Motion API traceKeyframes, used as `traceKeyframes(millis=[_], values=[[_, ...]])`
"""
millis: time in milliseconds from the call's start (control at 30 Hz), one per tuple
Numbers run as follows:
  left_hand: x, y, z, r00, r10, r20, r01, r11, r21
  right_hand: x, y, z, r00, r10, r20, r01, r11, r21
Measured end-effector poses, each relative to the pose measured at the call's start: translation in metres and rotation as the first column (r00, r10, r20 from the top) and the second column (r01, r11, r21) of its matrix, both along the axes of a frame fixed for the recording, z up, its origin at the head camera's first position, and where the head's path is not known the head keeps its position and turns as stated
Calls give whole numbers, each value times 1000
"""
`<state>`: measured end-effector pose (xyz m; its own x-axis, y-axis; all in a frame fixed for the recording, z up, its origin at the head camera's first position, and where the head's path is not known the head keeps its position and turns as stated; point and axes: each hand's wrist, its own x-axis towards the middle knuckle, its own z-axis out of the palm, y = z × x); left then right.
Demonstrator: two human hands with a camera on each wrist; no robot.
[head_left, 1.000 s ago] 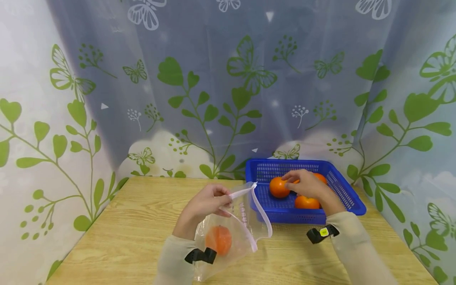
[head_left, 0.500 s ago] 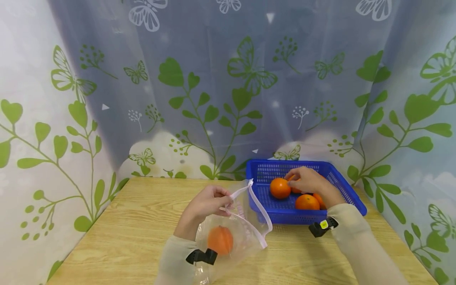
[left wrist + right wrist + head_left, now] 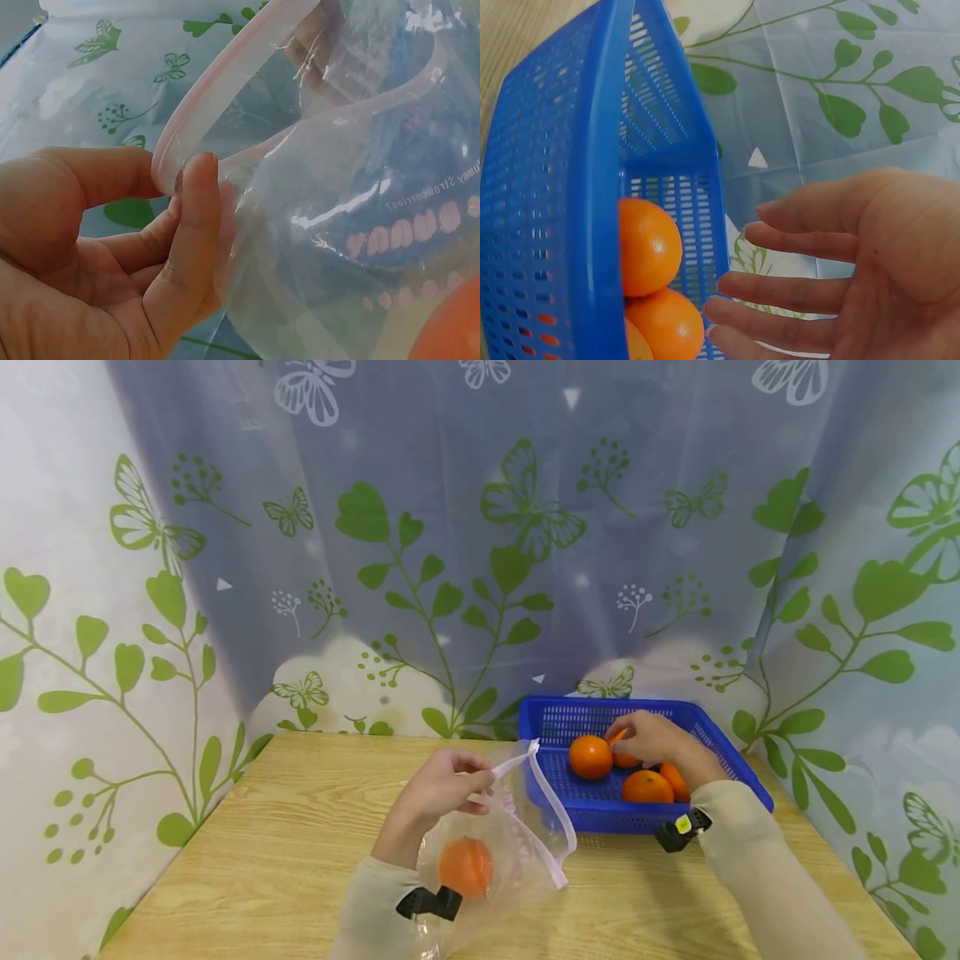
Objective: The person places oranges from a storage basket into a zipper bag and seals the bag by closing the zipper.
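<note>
A clear zip bag [image 3: 525,852] with a pink-white closure hangs from my left hand [image 3: 446,789], whose thumb and fingers pinch one side of its rim. The bag's mouth gapes toward the basket. Inside, low down, lies one orange [image 3: 465,867]. My right hand [image 3: 652,739] is over the blue plastic basket [image 3: 607,821], just above an orange [image 3: 624,758] that it partly covers. In the right wrist view the fingers [image 3: 784,292] reach out fairly straight beside the oranges, and nothing is seen in the grip.
More oranges lie in the basket: one on the left [image 3: 590,757], one at the front [image 3: 648,787] and one at the right [image 3: 677,782]. Everything stands on a wooden table [image 3: 300,860]. A patterned curtain [image 3: 420,568] hangs behind and at both sides.
My right hand has shifted slightly right over the basket, and more of the oranges beneath it now shows. My left hand keeps its pinch on the bag, whose mouth has swayed a little.
</note>
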<state>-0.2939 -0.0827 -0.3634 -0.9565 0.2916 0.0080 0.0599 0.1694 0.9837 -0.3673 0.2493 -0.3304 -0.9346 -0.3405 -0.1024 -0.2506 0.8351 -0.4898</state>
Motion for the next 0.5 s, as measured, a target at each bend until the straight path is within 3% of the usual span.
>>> traceKeyframes(millis=[133,300,500], values=[[1,1,1,1000,-6,-1,6,1000,18,-2,3,3,997,-9,79,8,1000,9],[2,0,3,1000,-21,-6,21,1000,17,-6,5,5,979,-83,186,75,996,51],[3,0,4,999,-45,-9,45,999,11,-9,5,7,962,-178,207,149,978,148]])
